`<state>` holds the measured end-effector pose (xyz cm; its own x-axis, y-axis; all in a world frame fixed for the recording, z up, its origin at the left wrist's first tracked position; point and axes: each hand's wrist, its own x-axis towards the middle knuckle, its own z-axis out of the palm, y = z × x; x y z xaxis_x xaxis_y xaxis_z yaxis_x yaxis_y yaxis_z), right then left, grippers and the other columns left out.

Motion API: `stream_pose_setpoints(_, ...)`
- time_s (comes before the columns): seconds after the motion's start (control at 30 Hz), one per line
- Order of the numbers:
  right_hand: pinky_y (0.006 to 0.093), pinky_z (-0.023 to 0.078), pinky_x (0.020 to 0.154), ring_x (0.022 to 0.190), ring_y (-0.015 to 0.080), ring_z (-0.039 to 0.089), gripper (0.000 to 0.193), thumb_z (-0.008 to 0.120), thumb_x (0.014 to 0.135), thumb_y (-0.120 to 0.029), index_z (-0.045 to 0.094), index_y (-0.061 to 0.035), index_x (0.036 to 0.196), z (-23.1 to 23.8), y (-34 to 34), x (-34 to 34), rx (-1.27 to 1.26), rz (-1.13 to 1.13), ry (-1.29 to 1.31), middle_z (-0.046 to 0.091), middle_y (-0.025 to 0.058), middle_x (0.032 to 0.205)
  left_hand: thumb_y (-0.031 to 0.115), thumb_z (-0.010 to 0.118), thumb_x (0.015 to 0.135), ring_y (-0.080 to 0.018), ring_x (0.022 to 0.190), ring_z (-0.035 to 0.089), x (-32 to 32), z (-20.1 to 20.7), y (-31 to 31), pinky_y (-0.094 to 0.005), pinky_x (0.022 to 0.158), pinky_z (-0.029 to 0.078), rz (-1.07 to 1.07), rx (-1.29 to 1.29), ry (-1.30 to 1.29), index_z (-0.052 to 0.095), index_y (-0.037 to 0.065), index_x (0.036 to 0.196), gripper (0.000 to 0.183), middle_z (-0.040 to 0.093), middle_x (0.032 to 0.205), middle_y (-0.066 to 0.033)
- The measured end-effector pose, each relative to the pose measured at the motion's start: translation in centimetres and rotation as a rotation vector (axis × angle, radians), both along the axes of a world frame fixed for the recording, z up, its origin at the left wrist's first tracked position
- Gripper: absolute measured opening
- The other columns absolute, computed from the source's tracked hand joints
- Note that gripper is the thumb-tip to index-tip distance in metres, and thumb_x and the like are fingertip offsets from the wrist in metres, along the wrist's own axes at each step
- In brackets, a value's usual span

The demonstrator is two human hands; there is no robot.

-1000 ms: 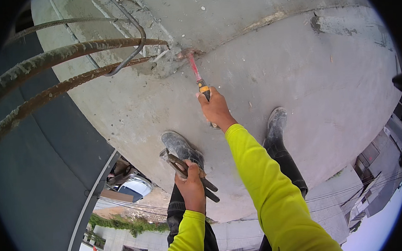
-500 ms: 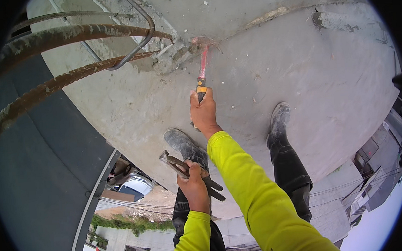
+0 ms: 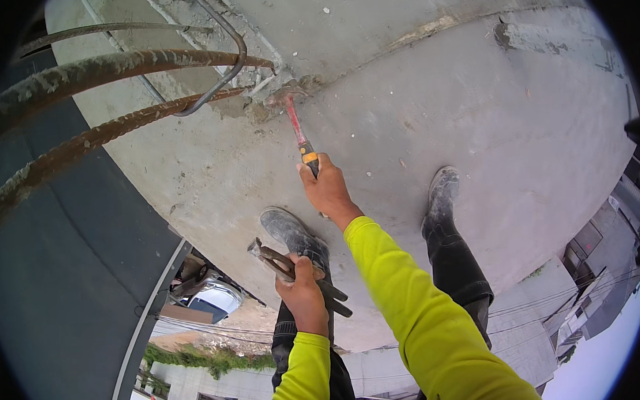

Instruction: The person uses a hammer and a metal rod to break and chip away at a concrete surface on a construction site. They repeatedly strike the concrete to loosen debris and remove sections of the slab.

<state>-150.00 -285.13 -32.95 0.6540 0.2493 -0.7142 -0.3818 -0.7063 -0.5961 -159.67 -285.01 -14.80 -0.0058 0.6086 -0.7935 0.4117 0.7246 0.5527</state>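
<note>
No text, label, number or sign can be read: none on the hammer (image 3: 294,119), the pincers (image 3: 273,258), the left boot (image 3: 285,228) or the car (image 3: 218,299) at far left.

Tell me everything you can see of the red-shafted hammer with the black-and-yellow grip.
The red-shafted hammer with the black-and-yellow grip has a dusty, reddish-brown head, apparently metal, and scuffed red paint on its slim shaft. The bare right hand is closed around the grip, covering most of it. The shaft points away from the person, leaning slightly left, with the head at the rough, chipped grey concrete near the rusty steel bars. Whether the head touches the concrete is unclear.
</note>
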Motion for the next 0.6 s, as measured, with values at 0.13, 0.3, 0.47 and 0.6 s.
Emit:
stream_pose_setpoints(0.13,0.0539,0.051,0.07,0.078,0.049,0.065,0.039,0.063,0.093,-0.03,0.048,0.0023,0.109,0.1,-1.1,0.9,0.168,-0.237,-0.014,0.066,0.0294,0.083,0.005,0.057,0.089,-0.0116,0.06,0.044,0.2,0.0,0.0,-0.0296,0.061,0.044,0.019,-0.046,0.024,0.049,0.008,0.086,0.009,0.047,0.07,-0.0008)
stream_pose_setpoints(0.3,0.056,0.051,0.074,0.084,0.0478,0.066,0.037,0.061,0.095,-0.029,0.048,0.003,0.107,0.6,-1.8,2.3,-0.086,0.11,-0.011,0.067,0.0297,0.089,0.006,0.057,0.09,-0.0119,0.061,0.045,0.5,0.4,-0.3,-0.0298,0.062,0.043,0.011,-0.029,-0.008,0.049,0.008,0.087,0.009,0.046,0.071,-0.0005)
stream_pose_setpoints(0.47,0.0514,0.053,0.075,0.085,0.047,0.066,0.04,0.063,0.094,-0.032,0.052,0.0039,0.109,0.2,-0.8,1.1,0.06,-0.002,0.087,0.067,0.0293,0.092,0.006,0.055,0.092,-0.0103,0.061,0.046,0.5,0.3,-0.1,-0.0281,0.059,0.042,0.034,-0.095,-0.026,0.051,0.006,0.092,0.004,0.049,0.07,0.0)
stream_pose_setpoints(0.6,0.0499,0.053,0.075,0.085,0.0463,0.067,0.044,0.063,0.094,-0.034,0.053,0.0039,0.112,-0.1,-3.6,-0.9,-0.014,0.719,0.114,0.067,0.0297,0.092,0.012,0.056,0.094,-0.0119,0.063,0.046,-0.2,-0.2,0.3,-0.0304,0.062,0.044,0.031,-0.153,-0.068,0.052,0.008,0.092,0.007,0.046,0.073,-0.0002)
